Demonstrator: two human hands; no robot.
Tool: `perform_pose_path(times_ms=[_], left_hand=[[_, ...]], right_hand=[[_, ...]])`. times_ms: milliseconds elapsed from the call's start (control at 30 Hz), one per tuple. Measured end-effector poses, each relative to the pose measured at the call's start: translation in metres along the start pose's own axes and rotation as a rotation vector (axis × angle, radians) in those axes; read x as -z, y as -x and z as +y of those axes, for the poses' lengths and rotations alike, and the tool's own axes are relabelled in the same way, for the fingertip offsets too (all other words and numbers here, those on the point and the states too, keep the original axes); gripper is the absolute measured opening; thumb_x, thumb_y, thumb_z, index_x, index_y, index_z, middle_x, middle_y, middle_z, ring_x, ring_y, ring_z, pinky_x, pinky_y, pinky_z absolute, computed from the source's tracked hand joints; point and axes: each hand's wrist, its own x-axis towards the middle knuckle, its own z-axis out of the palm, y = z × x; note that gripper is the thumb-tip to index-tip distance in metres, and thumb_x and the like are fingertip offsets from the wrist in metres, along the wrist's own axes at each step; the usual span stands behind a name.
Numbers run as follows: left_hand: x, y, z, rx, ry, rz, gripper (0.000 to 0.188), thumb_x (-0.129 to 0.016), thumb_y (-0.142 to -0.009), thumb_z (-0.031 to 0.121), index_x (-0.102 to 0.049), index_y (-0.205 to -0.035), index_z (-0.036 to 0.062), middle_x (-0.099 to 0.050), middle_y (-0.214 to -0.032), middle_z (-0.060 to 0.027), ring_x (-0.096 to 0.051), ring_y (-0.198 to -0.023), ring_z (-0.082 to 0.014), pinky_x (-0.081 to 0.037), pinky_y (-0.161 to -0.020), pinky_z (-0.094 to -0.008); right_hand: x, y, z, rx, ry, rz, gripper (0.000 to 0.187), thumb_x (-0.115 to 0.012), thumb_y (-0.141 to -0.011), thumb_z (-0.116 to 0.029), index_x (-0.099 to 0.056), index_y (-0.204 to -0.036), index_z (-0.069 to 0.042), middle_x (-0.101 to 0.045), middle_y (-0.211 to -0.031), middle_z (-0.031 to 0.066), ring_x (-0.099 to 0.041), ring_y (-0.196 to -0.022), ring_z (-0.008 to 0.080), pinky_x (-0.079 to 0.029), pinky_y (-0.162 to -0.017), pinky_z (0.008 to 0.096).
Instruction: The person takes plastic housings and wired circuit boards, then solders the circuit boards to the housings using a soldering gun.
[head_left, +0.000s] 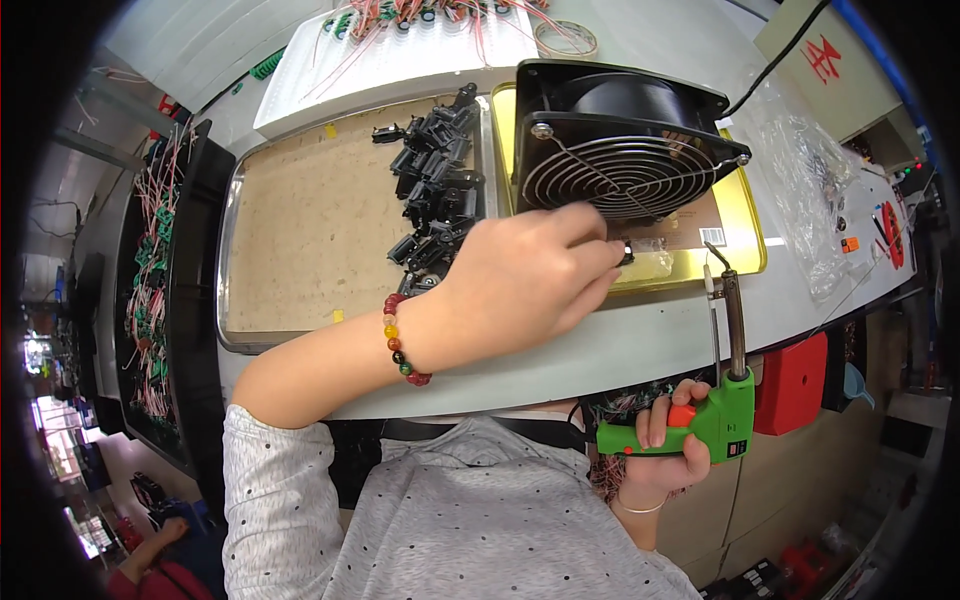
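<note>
Holding soldering gun (pixel 732 420), right grip (pixel 665 470), left grip (pixel 528 278) blurred, pinch unclear

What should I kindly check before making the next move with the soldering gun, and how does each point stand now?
1. Soldering gun held in the right hand: ok, the fingers wrap its green handle.
2. Gun's tip apart from the left hand: ok, a visible gap separates them.
3. Small dark piece firmly gripped: cannot tell; it shows at the left fingertips, but the hold is partly hidden.
4. Orange trigger released: cannot tell, the right hand's fingers are beside it.
5. Wire guard on the fan: ok, it covers the near face.
</note>
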Motion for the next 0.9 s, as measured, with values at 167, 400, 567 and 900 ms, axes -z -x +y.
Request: perform_pose_path(times_ms=[167, 400, 567, 900], left_hand=[[0.009, 0.007, 0.007, -0.021, -0.061, -0.090, 0.026, -0.063, -0.069, 0.010, -0.061, -0.095, 0.0035, -0.060, -0.090, -0.0067, -0.059, -0.059, -0.0199, -0.049, -0.050, -0.0266], [0.078, 0.016, -0.040, -0.160, -0.018, 0.196, 0.007, -0.054, -0.066, -0.001, -0.060, -0.069, -0.0002, -0.059, -0.060, -0.0044, -0.053, -0.048, -0.0100, -0.043, -0.044, -0.0214], [0.135, -0.007, -0.191, 0.486, 0.045, 0.577, 0.012, -0.057, -0.079, 0.011, -0.065, -0.082, 0.0024, -0.062, -0.067, -0.0004, -0.044, -0.053, -0.0030, -0.035, -0.047, -0.0183], [0.137, -0.058, -0.414, 0.931, 0.039, 0.489, 0.039, -0.056, -0.075, 0.019, -0.056, -0.113, 0.0098, -0.063, -0.102, -0.0085, -0.059, -0.090, -0.0235, -0.043, -0.079, -0.0307]], right_hand=[[-0.001, 0.002, -0.001, -0.020, -0.031, -0.014, 0.048, -0.056, -0.072, -0.012, -0.038, -0.114, 0.001, -0.043, -0.101, 0.0100, -0.043, -0.056, 0.0142, -0.037, -0.047, 0.0260], [0.000, -0.001, -0.006, 0.036, 0.005, 0.015, 0.050, -0.057, -0.068, -0.011, -0.040, -0.112, 0.003, -0.044, -0.099, 0.0110, -0.047, -0.056, 0.0175, -0.039, -0.046, 0.0278], [-0.007, -0.003, -0.007, 0.042, -0.011, 0.025, 0.050, -0.060, -0.068, -0.011, -0.040, -0.112, 0.003, -0.043, -0.098, 0.0108, -0.046, -0.054, 0.0173, -0.038, -0.045, 0.0274], [-0.024, 0.001, -0.020, 0.095, 0.060, 0.022, 0.046, -0.056, -0.073, -0.008, -0.043, -0.117, 0.000, -0.049, -0.105, 0.0121, -0.044, -0.061, 0.0176, -0.036, -0.054, 0.0270]])
